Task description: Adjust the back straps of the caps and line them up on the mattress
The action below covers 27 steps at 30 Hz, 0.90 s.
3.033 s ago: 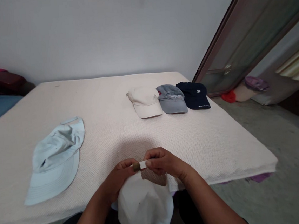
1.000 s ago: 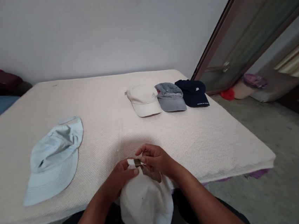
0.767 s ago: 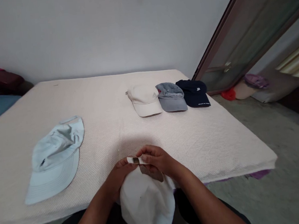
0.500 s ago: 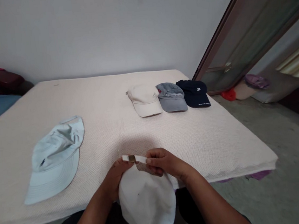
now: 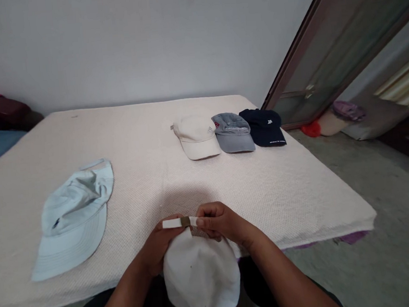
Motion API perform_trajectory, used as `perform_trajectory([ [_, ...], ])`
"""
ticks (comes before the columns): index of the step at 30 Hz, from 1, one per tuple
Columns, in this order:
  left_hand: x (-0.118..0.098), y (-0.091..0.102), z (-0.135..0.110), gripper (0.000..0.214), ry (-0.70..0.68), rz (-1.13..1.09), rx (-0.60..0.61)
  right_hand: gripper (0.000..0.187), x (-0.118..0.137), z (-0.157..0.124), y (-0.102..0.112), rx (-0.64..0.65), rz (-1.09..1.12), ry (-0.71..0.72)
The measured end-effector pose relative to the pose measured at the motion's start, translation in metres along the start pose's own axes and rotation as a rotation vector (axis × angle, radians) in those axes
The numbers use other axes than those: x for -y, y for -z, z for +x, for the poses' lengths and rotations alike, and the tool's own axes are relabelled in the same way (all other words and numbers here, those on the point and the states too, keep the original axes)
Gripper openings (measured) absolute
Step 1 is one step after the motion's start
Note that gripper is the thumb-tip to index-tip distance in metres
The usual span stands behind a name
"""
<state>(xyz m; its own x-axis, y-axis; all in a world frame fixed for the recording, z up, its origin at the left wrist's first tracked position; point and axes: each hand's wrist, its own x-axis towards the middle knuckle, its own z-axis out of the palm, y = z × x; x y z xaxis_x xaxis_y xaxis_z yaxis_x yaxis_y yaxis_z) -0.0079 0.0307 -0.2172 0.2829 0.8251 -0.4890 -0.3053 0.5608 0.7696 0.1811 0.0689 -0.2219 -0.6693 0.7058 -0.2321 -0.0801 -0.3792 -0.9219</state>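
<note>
A white baseball cap is held over the near edge of the covered table, its back strap facing away from me. My left hand is closed around the cap's rear edge on the left, partly behind the strap. With thumb and fingers, my right hand pinches the strap to the right of its brass-coloured buckle. The strap's loose end sticks out to the left past the buckle. Off to the left lies a pale blue cap with a crumpled crown.
Toward the back, a cream cap, a grey cap and a navy cap sit in a row on the white textured cover. A wall stands behind; a door frame rises at right.
The buckle has shifted right along the strap, toward my right fingers, and more of the strap's end shows on the left. Both hands keep their hold on the white cap.
</note>
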Motion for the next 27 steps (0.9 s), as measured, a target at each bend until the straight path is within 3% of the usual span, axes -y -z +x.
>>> perform_trajectory([
  [9, 0.0003, -0.0036, -0.0003, 0.016, 0.036, 0.173, 0.029, 0.026, -0.0006, 0.0012, -0.0006, 0.035, -0.066, -0.047],
  [27, -0.0044, -0.0081, -0.0044, 0.012, 0.068, 0.047, 0.111, 0.026, 0.0003, 0.0022, -0.0007, 0.104, -0.001, -0.037],
])
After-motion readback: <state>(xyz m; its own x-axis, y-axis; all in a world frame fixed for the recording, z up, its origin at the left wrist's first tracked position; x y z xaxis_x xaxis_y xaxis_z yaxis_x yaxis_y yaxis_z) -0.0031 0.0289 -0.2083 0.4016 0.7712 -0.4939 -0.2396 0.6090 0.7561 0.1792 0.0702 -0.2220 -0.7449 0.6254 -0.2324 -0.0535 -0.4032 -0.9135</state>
